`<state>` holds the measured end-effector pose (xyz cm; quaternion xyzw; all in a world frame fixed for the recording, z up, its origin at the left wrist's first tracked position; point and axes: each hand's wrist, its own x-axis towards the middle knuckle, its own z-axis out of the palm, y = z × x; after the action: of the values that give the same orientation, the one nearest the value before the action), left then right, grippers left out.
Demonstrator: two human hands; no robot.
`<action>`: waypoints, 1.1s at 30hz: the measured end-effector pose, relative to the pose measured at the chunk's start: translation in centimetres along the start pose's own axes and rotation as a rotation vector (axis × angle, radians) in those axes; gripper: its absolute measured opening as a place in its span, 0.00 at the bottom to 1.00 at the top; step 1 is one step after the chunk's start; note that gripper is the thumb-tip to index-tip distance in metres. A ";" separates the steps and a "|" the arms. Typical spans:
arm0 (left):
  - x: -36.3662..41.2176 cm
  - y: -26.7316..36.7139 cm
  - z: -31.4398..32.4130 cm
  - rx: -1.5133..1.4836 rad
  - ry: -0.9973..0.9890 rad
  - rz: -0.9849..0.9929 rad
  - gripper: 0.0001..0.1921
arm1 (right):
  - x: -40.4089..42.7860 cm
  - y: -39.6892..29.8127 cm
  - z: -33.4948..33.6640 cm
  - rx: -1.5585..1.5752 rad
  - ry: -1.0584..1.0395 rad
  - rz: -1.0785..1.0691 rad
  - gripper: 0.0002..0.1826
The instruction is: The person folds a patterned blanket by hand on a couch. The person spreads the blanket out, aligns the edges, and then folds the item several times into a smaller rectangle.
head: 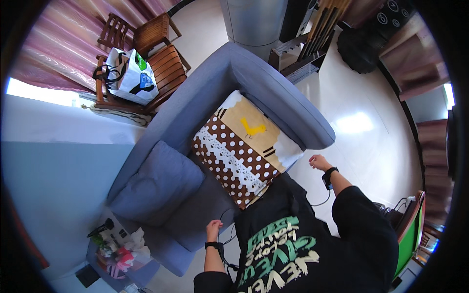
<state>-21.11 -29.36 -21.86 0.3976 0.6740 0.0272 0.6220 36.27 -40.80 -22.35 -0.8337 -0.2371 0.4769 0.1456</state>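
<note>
A folded cloth (242,146) with a brown polka-dot part, a white lace-like band and a beige part with a yellow bird lies on the seat of a blue-grey sofa (183,99). Off its right corner, above the pale floor, is my right hand (319,162), fingers loosely curled and holding nothing visible. My left hand (214,227) hangs near the sofa's front edge, below the cloth, with its fingers curled; whether they are fully closed is unclear. Each wrist wears a black strap, with a cable near it. A blue-grey cushion (165,179) rests at the sofa's left end.
Wooden chairs, one holding a white shopping bag (137,78), stand behind the sofa at upper left. A metallic column (253,25) and a wooden rack (300,55) are beyond its back. Soft toys (124,256) sit at lower left. A green-topped table (408,241) stands at right.
</note>
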 end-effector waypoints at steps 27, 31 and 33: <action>17.3 -4.8 17.3 -0.608 0.293 -0.051 0.36 | 18.1 -2.8 6.0 0.006 -0.280 0.085 0.35; 18.5 -2.3 15.3 -0.620 0.100 -0.265 0.33 | 17.5 -3.1 6.1 0.090 -0.395 0.206 0.31; 18.4 -2.0 14.3 -0.835 -0.111 -0.344 0.30 | 16.7 -3.1 6.5 0.111 -0.379 0.251 0.30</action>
<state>-8.22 -26.81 -41.15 -0.0044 0.6272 0.1716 0.7597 37.12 -29.11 -36.27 -0.7430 -0.1280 0.6516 0.0840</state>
